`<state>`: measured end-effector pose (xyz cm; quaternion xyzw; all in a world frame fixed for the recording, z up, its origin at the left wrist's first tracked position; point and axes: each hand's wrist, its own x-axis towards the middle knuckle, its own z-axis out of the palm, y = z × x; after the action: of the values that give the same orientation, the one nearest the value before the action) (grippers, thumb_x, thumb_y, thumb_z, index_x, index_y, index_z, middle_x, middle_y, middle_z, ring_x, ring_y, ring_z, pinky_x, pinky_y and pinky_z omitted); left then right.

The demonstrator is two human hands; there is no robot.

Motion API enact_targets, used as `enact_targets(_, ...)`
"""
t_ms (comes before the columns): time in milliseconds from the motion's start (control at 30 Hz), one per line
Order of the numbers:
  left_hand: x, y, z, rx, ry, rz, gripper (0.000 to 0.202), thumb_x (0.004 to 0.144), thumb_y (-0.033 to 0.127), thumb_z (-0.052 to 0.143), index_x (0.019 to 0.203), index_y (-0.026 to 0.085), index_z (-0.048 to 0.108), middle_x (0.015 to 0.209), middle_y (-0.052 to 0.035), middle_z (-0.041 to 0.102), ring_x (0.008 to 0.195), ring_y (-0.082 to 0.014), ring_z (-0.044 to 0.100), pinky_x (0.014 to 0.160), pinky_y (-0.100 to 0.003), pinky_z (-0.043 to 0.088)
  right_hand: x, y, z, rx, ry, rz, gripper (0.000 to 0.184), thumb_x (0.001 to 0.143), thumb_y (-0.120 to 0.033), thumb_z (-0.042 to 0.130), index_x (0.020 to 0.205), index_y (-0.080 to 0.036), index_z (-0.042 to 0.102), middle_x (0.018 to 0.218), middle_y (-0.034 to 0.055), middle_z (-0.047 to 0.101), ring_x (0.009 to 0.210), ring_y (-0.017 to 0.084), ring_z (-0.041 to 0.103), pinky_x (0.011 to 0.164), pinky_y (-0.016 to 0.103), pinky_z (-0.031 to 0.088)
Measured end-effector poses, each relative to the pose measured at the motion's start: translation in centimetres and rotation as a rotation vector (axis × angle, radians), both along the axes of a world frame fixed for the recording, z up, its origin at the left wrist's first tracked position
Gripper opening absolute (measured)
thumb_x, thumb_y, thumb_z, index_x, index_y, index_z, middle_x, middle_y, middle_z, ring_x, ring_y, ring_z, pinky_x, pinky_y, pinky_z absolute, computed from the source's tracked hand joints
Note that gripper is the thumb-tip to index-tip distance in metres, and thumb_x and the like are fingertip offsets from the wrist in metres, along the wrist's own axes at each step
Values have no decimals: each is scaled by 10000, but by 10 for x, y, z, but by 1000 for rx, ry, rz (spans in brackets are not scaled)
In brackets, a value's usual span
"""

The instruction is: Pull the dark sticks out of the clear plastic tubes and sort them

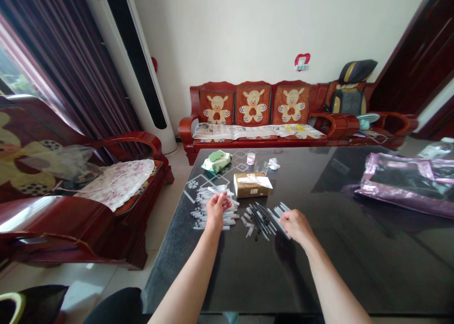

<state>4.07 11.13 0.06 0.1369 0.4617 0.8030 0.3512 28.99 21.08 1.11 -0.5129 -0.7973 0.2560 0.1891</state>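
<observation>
My left hand (219,209) is over the right part of a pile of slim whitish pen-like tubes (204,214). Its fingers are pinched together, and what they hold, if anything, blends with the tubes behind. At the right, my right hand (295,224) is closed beside a smaller group of white tubes (281,208). A thin pale stick (275,218) runs toward its fingers; whether they grip it is hidden. Between the hands lie several thin black pen parts (260,218) and short clear caps (248,224).
On the dark glossy table (336,267) stand a brown tissue box (251,189), green wipes pack (216,162), small white jar (250,158) and crumpled tissue (274,163). A purple-edged clear bag (407,182) lies right. Beyond are a wooden sofa (209,149) and armchair (81,234).
</observation>
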Motion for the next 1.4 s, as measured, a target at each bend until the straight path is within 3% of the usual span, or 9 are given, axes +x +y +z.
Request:
enact_targets(233,31,-1,-10,-69,57,-269,431,612,397,769,906,121,619,711,-69,683,524,-111,593,539,-243,499,-26,-13,-3,92,-251,10,228,732,-255,573,524,-195,642,628,93,663,614,195,606,489,272,292)
enact_targets(367,37,-4,-6,-67,108,-374,410,636,387,758,912,117,621,741,-84,692,550,-116,593,533,-232,488,-32,-22,-2,89,-65,78,277,784,-330,535,566,-188,628,602,74,649,576,174,602,472,254,328)
enact_targets(500,40,-7,-4,-33,135,-460,400,657,393,751,919,122,618,768,-86,694,572,-119,594,525,-217,459,-48,-40,-7,-337,301,212,390,852,-481,416,729,-171,618,557,21,625,401,111,536,373,204,357)
enact_targets(600,40,-9,-5,0,130,-502,403,666,390,750,934,118,620,793,-87,692,578,-109,589,534,-206,440,-56,-51,-9,-578,454,283,426,826,-539,451,828,-143,608,581,21,635,381,100,531,325,182,355)
enact_targets(800,30,-9,-4,18,120,-364,426,723,469,685,949,109,649,783,-73,674,542,-74,536,504,-185,401,-52,-56,-5,-871,576,350,375,788,-490,568,799,-116,591,587,38,644,379,91,535,323,171,374)
enact_targets(933,32,-10,2,13,131,-425,418,715,482,689,900,108,668,741,-60,662,537,-74,528,501,-185,396,-55,-61,-4,-998,752,359,442,828,-531,513,951,-115,597,590,30,637,368,93,516,324,189,376)
enact_targets(1100,38,-11,9,46,106,-442,425,720,472,690,952,116,667,774,-62,667,547,-74,531,504,-182,396,-60,-66,-1,-1132,879,410,374,830,-491,542,906,-129,596,430,-92,410,287,28,242,283,166,202)
enact_targets(1233,34,-7,8,4,80,-368,394,680,459,723,813,91,682,693,-63,666,492,-63,511,459,-171,380,-60,-67,1,-972,796,364,360,841,-524,491,790,-173,556,406,-128,236,313,37,143,317,182,162)
enact_targets(1400,32,-2,3,-64,-11,-288,394,610,421,775,759,67,685,628,-66,658,461,-61,505,456,-175,405,-65,-69,6,-118,441,294,391,862,-487,438,643,-181,544,504,-9,476,462,96,426,476,230,298)
